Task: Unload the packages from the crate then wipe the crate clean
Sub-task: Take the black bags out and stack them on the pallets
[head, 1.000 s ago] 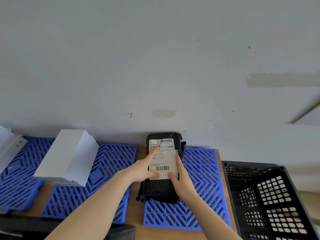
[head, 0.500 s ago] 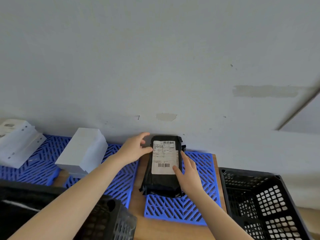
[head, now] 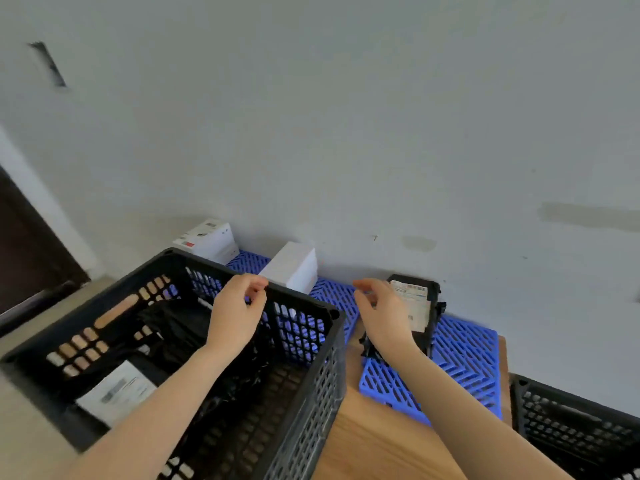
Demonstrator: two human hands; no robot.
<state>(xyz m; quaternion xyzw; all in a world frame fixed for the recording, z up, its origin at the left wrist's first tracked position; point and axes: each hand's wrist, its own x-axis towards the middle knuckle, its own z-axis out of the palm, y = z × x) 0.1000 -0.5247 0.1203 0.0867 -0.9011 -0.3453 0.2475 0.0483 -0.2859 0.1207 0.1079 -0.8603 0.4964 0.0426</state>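
In the head view, a black crate (head: 194, 358) is seen at the near left, with perforated walls. Inside it, black bagged packages (head: 180, 327) are heaped, and one with a white label (head: 116, 393) lies toward the near left corner. The left hand (head: 235, 317) is held above the crate's far rim; its fingers are loosely curled, thumb and fingertips close together, and nothing is gripped in them. Whether the rim is touched cannot be told.

The right hand (head: 382, 317) is raised to the right of the crate, over a blue plastic grid mat (head: 460, 365) laid on a wooden table (head: 374, 445). Its fingers are half open and empty. Just behind it, a black labelled package (head: 415, 306) rests on the mat against the grey wall (head: 346, 133); whether the hand touches it cannot be told.

Farther left along the wall, a white box (head: 294, 268) and a second white box with printed marks (head: 207, 240) are set on another blue mat (head: 249, 263). At the near right edge, part of a second black crate (head: 571, 431) is visible.
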